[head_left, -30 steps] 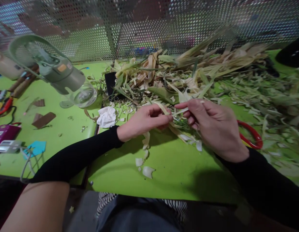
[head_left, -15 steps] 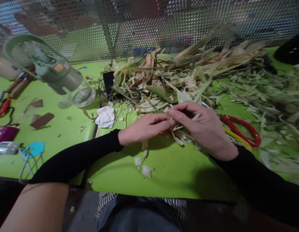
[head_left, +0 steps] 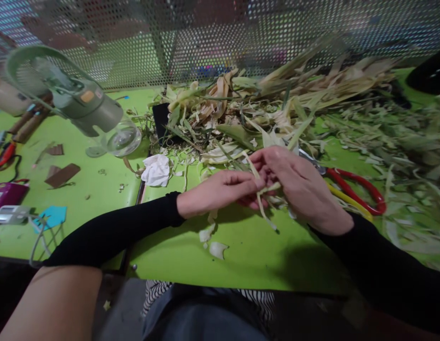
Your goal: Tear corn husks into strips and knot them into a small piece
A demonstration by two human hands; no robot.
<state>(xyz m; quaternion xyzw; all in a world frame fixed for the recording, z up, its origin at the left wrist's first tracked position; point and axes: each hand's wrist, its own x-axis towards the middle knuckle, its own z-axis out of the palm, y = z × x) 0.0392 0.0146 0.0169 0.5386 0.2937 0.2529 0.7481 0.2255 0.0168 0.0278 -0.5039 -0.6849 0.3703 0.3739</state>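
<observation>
Pale, narrow corn husk strips (head_left: 265, 215) cross each other between my two hands, one end hanging down over the green table (head_left: 241, 265). My left hand (head_left: 220, 192) pinches them from the left, thumb and fingers pressed together. From the right, my right hand (head_left: 300, 189) curls over the strips, its fingertips close to the left ones and partly hidden. Behind the hands lies a heap of dry and green corn husks (head_left: 241, 137). Small white scraps (head_left: 218, 249) rest on the table in front of my left hand.
Red-and-yellow-handled scissors (head_left: 358, 189) lie right of my right hand, beside more shredded husk (head_left: 415, 156). On the left are a crumpled white tissue (head_left: 156, 170), a clear bottle with a green lid (head_left: 88, 109) and brown pieces (head_left: 62, 175). A perforated metal screen (head_left: 134, 47) stands behind.
My right hand has turned, with its fingers now curled beneath and around the strips. The strips show longer between the hands, one end hanging lower. My left hand has shifted slightly right.
</observation>
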